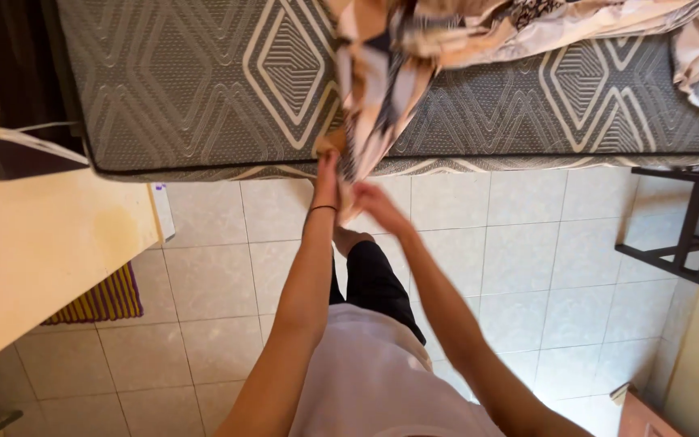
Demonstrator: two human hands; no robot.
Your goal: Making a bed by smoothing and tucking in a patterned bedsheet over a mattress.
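A patterned beige, cream and black bedsheet (382, 73) hangs bunched over the edge of a grey mattress (188, 89) with white diamond stitching. My left hand (327, 166), with a thin black band at the wrist, grips the lower end of the bunched sheet at the mattress edge. My right hand (374, 202) is just below and to the right of it, fingers on the hanging tip of the same sheet. More of the sheet lies spread across the mattress top toward the right (576, 20).
A cream wall or door surface (34, 259) fills the left side. A striped purple and yellow mat (103, 299) lies on the tiled floor (527, 267). A dark stool frame (689, 235) stands at the right. A dark bedside piece (18, 154) sits at left.
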